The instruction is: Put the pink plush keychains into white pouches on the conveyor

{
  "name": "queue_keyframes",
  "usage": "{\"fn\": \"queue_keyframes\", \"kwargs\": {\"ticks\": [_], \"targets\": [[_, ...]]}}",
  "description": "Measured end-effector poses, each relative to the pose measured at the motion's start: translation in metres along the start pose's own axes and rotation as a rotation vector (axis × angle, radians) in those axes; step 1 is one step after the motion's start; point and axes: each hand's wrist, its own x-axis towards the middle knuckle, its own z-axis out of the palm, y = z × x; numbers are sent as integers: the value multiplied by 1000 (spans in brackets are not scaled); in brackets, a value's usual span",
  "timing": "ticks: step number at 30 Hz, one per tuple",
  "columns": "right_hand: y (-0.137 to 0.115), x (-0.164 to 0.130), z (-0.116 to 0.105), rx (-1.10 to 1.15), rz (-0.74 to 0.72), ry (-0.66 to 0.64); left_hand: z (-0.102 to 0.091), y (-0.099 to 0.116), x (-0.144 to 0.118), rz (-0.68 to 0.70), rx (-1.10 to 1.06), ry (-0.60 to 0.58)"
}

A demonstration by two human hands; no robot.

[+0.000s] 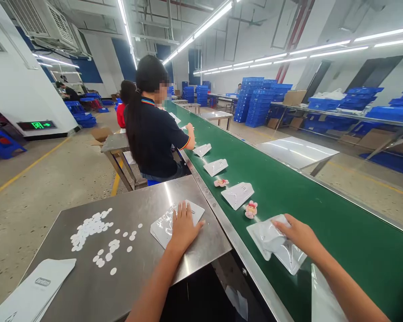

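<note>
My left hand (184, 226) lies flat, fingers stretched out, on a stack of white plastic pouches (196, 212) at the metal table's right side. Over the green belt, my right hand (297, 232) pinches a crumpled white pouch (268, 230) by its upper edge. Another white pouch (291, 257) lies beneath that hand, partly overlapped. Just beyond is a pink doll-like figure (251, 209), beside a flat white pouch (237, 195). Farther up the belt lie a second small pink figure (221, 183) and more pouches (216, 167).
White round discs (90, 228) are scattered over the metal table (137, 286). A pile of printed white pouches (36, 286) sits at its near left corner. A co-worker (154, 134) sits ahead, left of the conveyor belt (322, 210). Stacked blue crates (260, 100) stand beyond the belt.
</note>
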Motion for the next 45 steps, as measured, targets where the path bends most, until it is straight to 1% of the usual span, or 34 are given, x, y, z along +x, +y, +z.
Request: {"fn": "queue_keyframes", "kwargs": {"ticks": [1,2,3,4,5,6,7,8,9,10,11,12,14,15,17,18,19,21,22,23,24,25,26,27,29,31,32,34,36,38,39,41,43,45], "targets": [[16,8,-2,-28,69,-1,7,-13,5,-6,99,10],[28,12,-4,-53,127,0,14,-23,7,20,169,17],[37,14,-6,-84,165,26,19,-30,7,51,214,18],[40,13,-8,-117,166,95,22,-34,6,81,234,23],[36,10,-9,-153,121,188,23,-35,3,108,236,39],[27,5,-10,-180,35,279,20,-32,-1,131,218,55],[13,-2,-9,-187,-79,350,13,-27,-6,163,177,57],[-6,-10,-9,-171,-215,384,5,-20,-12,208,111,39],[-27,-19,-8,-118,-355,357,-6,-11,-19,261,21,-2],[-49,-28,-7,-46,-467,275,-18,-1,-27,324,-93,-81],[-71,-37,-7,20,-582,161,-30,9,-35,371,-226,-180],[-90,-45,-6,85,-682,73,-41,18,-43,391,-369,-295],[-121,-62,-5,161,-819,-114,-55,31,-58,375,-638,-551],[-131,-69,-4,170,-859,-180,-58,35,-63,351,-752,-657],[-141,-81,-3,149,-904,-257,-54,37,-69,288,-920,-826],[-143,-83,-2,131,-920,-281,-47,37,-71,252,-973,-882],[-141,-84,-1,126,-933,-303,-37,36,-72,207,-1011,-910],[-130,-74,-1,168,-904,-377,-15,38,-74,66,-1080,-901],[-121,-63,-2,197,-838,-393,-3,41,-75,-32,-1126,-870],[-108,-50,-4,211,-722,-371,7,44,-77,-137,-1182,-839],[-92,-34,-5,218,-572,-335,16,48,-78,-228,-1240,-817],[-75,-17,-6,181,-374,-218,23,52,-79,-292,-1291,-803],[-57,-1,-7,123,-166,-143,27,55,-80,-317,-1334,-785],[-40,12,-7,103,-28,-156,30,58,-80,-308,-1360,-758],[-16,28,-5,100,51,-239,32,61,-78,-249,-1379,-707],[-10,28,-2,143,-8,-316,31,61,-76,-220,-1384,-681],[-14,22,-1,183,-60,-314,30,62,-75,-212,-1383,-681],[-33,3,-4,314,-185,-249,30,63,-75,-185,-1370,-681],[-58,-21,-10,484,-291,-145,30,66,-75,-140,-1334,-664],[-81,-42,-15,601,-347,-81,31,69,-76,-116,-1296,-641],[-90,-51,-16,614,-372,-79,32,70,-76,-112,-1288,-629],[-101,-63,-14,556,-422,-134,32,72,-77,-96,-1292,-620],[-105,-71,-9,424,-440,-206,31,72,-79,-68,-1308,-634],[-104,-78,-4,292,-462,-194,31,72,-80,-52,-1322,-652]]}}
